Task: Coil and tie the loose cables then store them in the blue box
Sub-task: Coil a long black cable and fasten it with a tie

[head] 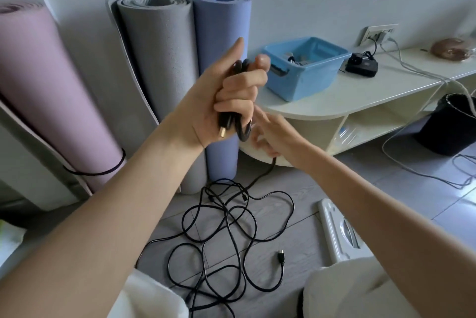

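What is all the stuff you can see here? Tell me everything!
Mats: three rolled, pink, grey and blue, standing against the wall.
Box: one, blue, on the shelf, with small things inside.
Shelf: one, cream, low, by the wall.
Charger: one, black, on the shelf right of the box.
Socket: one, white, on the wall, plugs in it.
Bin: one, black, on the floor at right.
Cables: black, tangled on the floor; count unclear.
Scale: one, white, on the floor.
Left hand: grips a coiled black cable.
Right hand: pinches the cable just below the coil.
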{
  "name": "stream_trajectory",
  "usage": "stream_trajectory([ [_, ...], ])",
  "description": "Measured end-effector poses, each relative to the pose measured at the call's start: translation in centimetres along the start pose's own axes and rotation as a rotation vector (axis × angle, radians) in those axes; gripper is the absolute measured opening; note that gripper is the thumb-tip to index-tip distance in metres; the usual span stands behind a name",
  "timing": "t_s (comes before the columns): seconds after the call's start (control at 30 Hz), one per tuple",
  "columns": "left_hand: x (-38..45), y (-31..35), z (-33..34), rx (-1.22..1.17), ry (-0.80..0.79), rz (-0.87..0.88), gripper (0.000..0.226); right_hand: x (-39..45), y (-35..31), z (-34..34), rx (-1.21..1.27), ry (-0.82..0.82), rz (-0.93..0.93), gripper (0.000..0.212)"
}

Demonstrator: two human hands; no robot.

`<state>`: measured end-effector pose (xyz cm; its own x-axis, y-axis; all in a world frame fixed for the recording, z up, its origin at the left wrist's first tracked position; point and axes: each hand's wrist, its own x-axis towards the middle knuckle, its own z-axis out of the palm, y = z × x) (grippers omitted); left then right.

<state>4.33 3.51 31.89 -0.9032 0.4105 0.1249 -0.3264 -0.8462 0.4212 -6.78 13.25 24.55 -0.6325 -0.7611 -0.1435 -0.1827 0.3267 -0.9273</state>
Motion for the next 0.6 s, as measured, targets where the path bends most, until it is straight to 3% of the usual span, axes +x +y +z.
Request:
stream_trajectory([
  [0.1,0.6,-0.8,-0.9,0.159,0.208,0.116,0.047,1.3,0.5,-2.2,-0.058,0.301,-0.014,0.048],
  [0.2,1.3,-2.1,-1.3,0.416,0.399,0.171,0.042,2.2,1.3,-3.4,-0.034,0.388,-0.005,0.049],
  [0.33,1.4,-2.9,-1.9,0.496,0.492,0.16,0.042,2.5,1.8,-4.1,0.117,0.512,0.137,0.048],
  [0.43,1.1,-3.2,-2.1,0.502,0.421,0.111,0.038,2.1,1.8,-4.5,0.13,0.518,0.143,0.048],
  [0.5,1.2,-3.3,-2.0,0.431,0.293,0.066,0.032,2.0,1.8,-3.7,0.072,0.408,0.161,0.049],
  [0.6,1.4,-2.5,-2.0,0.126,0.02,0.046,0.026,1.5,1.6,-1.7,-0.112,0.206,0.23,0.043],
])
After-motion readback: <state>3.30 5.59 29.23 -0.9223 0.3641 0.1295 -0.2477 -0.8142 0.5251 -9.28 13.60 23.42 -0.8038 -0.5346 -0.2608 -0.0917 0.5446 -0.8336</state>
